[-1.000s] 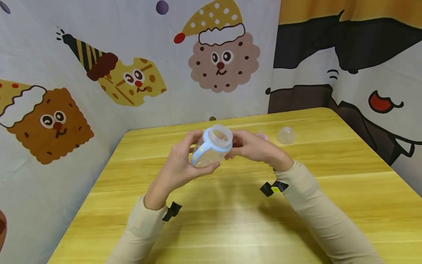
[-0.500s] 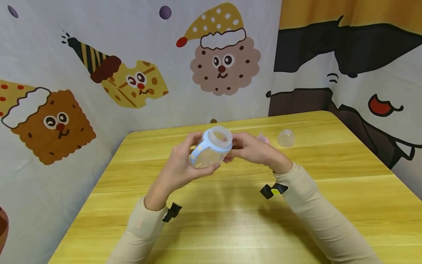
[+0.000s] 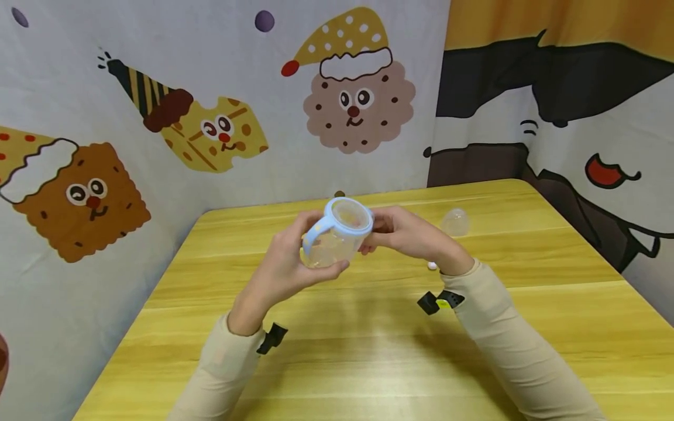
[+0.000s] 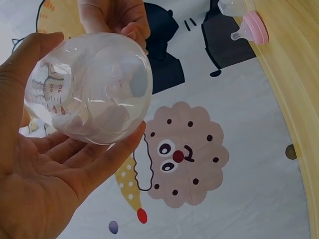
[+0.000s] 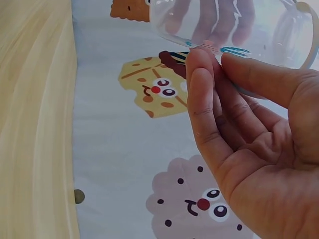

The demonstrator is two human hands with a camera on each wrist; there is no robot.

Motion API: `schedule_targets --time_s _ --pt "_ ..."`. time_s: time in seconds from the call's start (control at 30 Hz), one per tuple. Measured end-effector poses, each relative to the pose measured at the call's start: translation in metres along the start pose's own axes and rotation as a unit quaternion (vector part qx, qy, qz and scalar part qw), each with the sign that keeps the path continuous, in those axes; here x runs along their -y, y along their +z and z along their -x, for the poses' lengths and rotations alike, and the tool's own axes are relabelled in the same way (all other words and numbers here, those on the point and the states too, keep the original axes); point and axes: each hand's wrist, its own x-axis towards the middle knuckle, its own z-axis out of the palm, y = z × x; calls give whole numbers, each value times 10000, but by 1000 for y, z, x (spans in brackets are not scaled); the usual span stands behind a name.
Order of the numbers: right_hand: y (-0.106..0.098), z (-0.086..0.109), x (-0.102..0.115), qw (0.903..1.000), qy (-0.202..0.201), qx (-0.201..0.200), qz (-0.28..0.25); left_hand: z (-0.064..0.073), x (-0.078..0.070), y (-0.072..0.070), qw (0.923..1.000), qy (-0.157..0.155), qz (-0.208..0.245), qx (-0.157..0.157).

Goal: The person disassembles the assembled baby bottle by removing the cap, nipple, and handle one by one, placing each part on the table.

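Tilted, a clear baby bottle (image 3: 333,248) is held above the table between both hands. My left hand (image 3: 286,257) grips its body, fingers behind and thumb along the near lower side. In the left wrist view the bottle's rounded base (image 4: 112,94) faces the camera, with red measuring marks on its side. A pale blue handle ring (image 3: 317,229) with yellow spots surrounds the bottle's open mouth, level with the rim. My right hand (image 3: 405,234) pinches at the ring's right side, thumb against fingers. Its fingers (image 5: 204,94) largely hide the handle there.
A clear dome cap (image 3: 455,223) stands on the wooden table (image 3: 368,362) at the back right. Beside it in the left wrist view is a teat with a pink collar (image 4: 255,27). A small white object (image 3: 432,265) shows by my right wrist. A printed cloth (image 3: 221,52) hangs behind.
The blue handle ring has risen along the bottle's neck, from below the protruding rim to level with it. My right hand has shifted slightly upward; the left keeps its grip.
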Motion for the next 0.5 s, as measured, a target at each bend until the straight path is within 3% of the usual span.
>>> schedule_targets --time_s 0.5 --pt "-10 8 11 9987 -207 -455 -134 1 -3 -1 9998 -163 -53 74"
